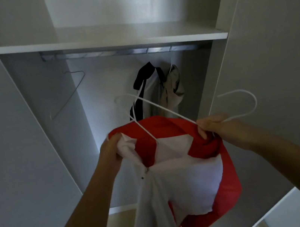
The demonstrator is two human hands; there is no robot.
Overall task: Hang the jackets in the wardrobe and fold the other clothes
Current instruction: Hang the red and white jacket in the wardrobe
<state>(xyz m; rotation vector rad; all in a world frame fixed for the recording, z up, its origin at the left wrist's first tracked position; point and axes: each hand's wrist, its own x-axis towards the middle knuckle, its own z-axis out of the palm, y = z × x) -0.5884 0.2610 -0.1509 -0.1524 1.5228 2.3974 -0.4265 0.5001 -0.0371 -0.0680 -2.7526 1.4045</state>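
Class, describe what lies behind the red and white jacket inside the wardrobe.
A black and white jacket and a beige garment hang under the rail. The red and white jacket covers their lower parts.

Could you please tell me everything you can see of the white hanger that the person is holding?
The white hanger is thin wire, seemingly coated. The right hand grips its neck, the hook sticking out rightward. It lies tilted sideways: one arm runs up-left to a rounded shoulder, then bends back down into the red and white jacket, which hides the rest. It is not on the rail.
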